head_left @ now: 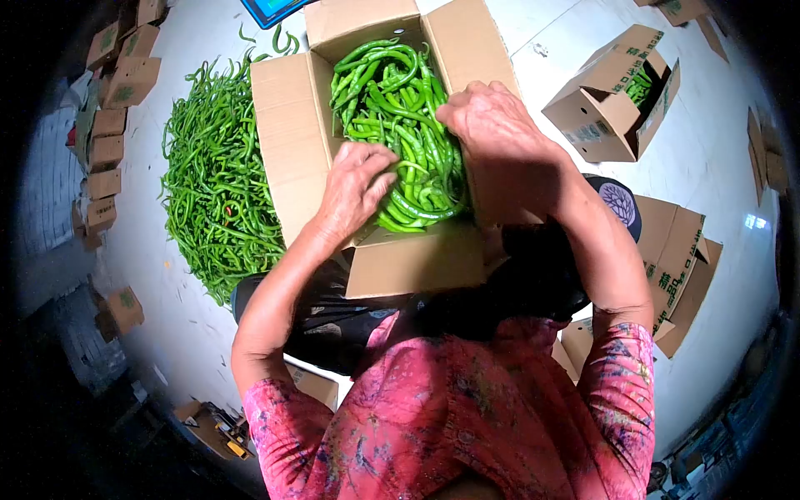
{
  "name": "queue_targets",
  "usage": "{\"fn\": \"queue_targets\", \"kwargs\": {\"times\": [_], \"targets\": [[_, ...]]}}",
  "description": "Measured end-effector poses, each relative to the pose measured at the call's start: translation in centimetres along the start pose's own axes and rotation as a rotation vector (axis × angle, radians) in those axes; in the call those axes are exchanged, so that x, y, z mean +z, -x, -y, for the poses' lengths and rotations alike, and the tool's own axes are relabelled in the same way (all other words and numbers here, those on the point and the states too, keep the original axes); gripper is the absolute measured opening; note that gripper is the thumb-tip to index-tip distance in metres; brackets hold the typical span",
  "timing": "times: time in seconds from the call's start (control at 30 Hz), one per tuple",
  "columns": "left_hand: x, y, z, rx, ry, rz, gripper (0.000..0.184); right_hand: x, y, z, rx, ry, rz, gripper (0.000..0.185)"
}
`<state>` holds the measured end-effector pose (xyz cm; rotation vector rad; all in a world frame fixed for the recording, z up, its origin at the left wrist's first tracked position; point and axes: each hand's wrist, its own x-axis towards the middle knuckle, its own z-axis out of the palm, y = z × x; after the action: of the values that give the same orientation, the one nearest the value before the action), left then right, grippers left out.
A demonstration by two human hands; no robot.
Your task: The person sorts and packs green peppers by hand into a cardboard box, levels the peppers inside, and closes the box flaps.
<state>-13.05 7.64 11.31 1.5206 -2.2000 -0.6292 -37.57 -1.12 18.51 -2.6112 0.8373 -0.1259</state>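
An open cardboard box [415, 264] stands in front of me with its flaps spread, filled with long green peppers [410, 125]. My left hand [358, 179] is over the box's left side, its fingers bent at the edge of the peppers; what the fingertips hold, if anything, is too small to tell. My right hand [492, 117] is at the box's right side, fingers curled down over the edge beside the peppers, with the fingertips partly hidden. A large heap of loose green peppers [221, 183] lies on the floor to the left of the box.
A second box [604, 117] with green peppers inside lies at the upper right. Another open box [696, 292] is at the right by my elbow. Small boxes [133, 79] line the far left. A blue-edged object [271, 8] is at the top.
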Motion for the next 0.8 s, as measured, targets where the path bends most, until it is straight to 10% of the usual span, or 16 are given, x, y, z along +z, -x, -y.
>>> {"fn": "queue_targets", "kwargs": {"times": [0.43, 0.8], "targets": [[3.5, -0.1, -1.1, 0.114, -0.013, 0.132, 0.016, 3.3, 1.4, -1.5, -0.15, 0.063, -0.225, 0.041], [2.4, 0.7, -2.4, -0.182, 0.209, 0.248, 0.023, 6.9, 0.0, -2.6, -0.133, 0.26, -0.253, 0.031]]}}
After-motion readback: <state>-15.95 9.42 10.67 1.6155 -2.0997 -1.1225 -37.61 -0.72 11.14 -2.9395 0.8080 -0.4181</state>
